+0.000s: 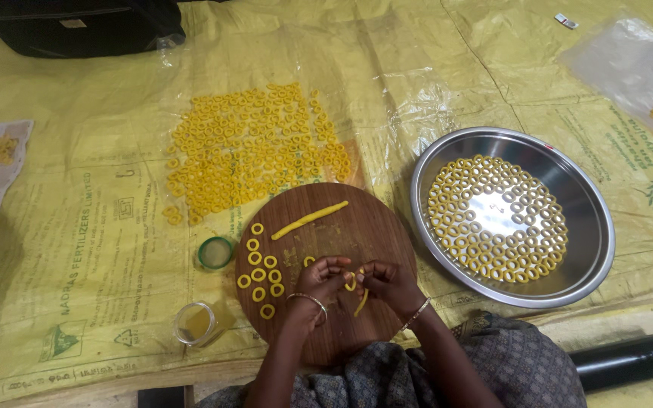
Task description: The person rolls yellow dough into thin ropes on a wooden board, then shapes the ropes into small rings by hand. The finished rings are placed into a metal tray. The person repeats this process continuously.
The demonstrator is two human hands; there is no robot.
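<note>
Dough fills my fingers: both hands meet over the near half of the round wooden board [357, 227]. My left hand [317, 278] and my right hand [388, 281] pinch a thin yellow dough strip [360, 299] between fingertips and thumbs, the fingers pressed together around it. The upper part of the strip curls into a loop between the two hands, and its loose tail hangs down toward me over the board. A bangle sits on each wrist.

On the left side of the board lie finished dough rings [258, 272], set in a loose cluster, some touching. A longer rolled dough rope [309, 219] lies slantwise across the far part of the board, apart from my hands.

Beyond the board, on the yellow plastic sheet [77, 227], a big patch of yellow rings [255, 147] is spread out flat. To my right stands a round steel tray [591, 227], just beside the board, with pale rings [496, 219] packed close in one layer. To my left, off the board, sit a green lid [215, 252] and a small clear jar [196, 323] lying on its side. A black bag [77, 26] rests at the far left edge, and a dark tube [629, 359] lies near my right knee.
</note>
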